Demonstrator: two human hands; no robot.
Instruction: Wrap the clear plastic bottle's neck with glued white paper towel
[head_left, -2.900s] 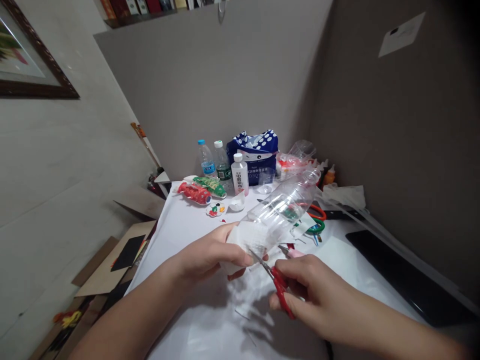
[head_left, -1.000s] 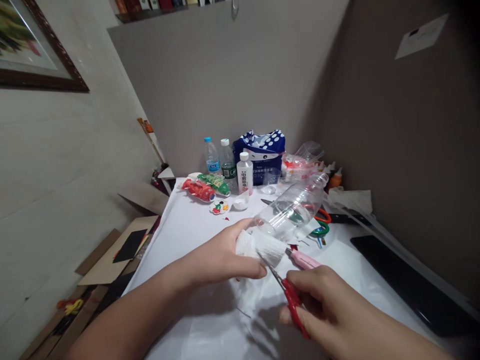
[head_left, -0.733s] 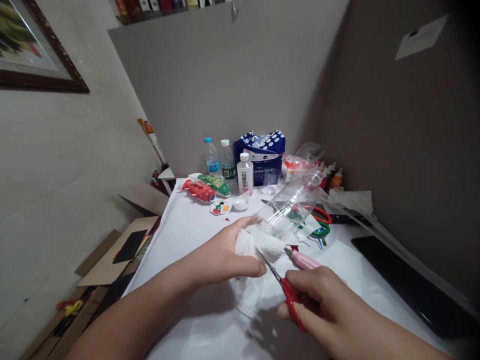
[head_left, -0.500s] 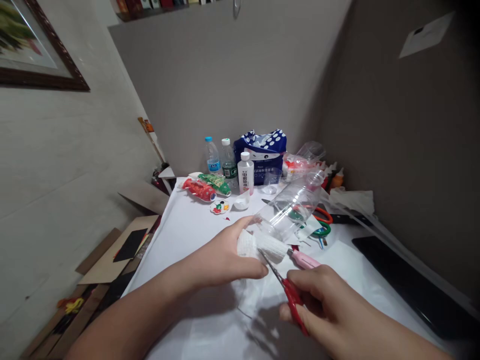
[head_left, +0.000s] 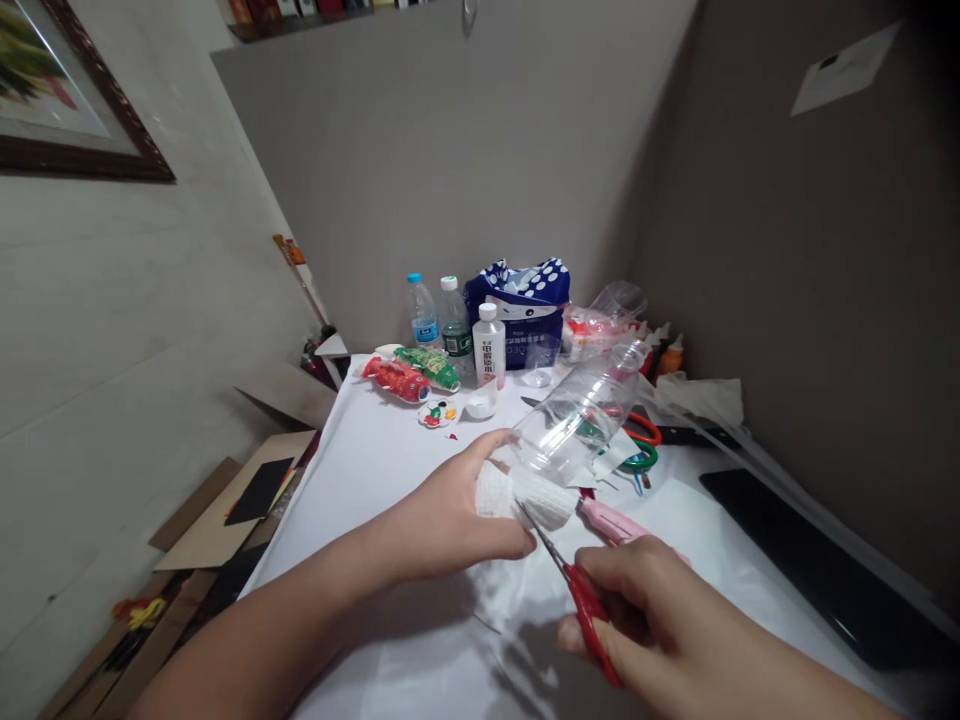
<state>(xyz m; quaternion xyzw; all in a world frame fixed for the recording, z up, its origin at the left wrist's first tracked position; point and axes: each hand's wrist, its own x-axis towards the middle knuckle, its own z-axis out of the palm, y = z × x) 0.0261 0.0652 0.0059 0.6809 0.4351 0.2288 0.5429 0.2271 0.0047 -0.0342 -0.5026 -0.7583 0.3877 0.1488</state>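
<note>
My left hand [head_left: 457, 510] is closed around the near end of a clear plastic bottle [head_left: 574, 420], which tilts with its neck toward the upper right. White textured, paper-like material [head_left: 544, 497] shows at that end beside my thumb; how it joins the bottle is unclear. In my right hand [head_left: 645, 610] are small scissors [head_left: 589, 610] with red handles, fingers through the loops. Their blade tips touch or nearly touch the lower edge of the white material. Just beyond the right hand lies a pink-handled tool [head_left: 611, 520], partly covered by it.
Red and green fish-shaped pieces [head_left: 397, 380] and a paint palette [head_left: 439, 414] lie at the back left. Several bottles [head_left: 489, 350] stand before a blue tissue pack [head_left: 536, 330]. Green- and orange-handled scissors [head_left: 641, 457] are behind the held bottle; a black slab [head_left: 810, 570] lies right.
The whole view has shifted very slightly. Both hands keep nearly the same place, with the scissors' tips still at the white material.
</note>
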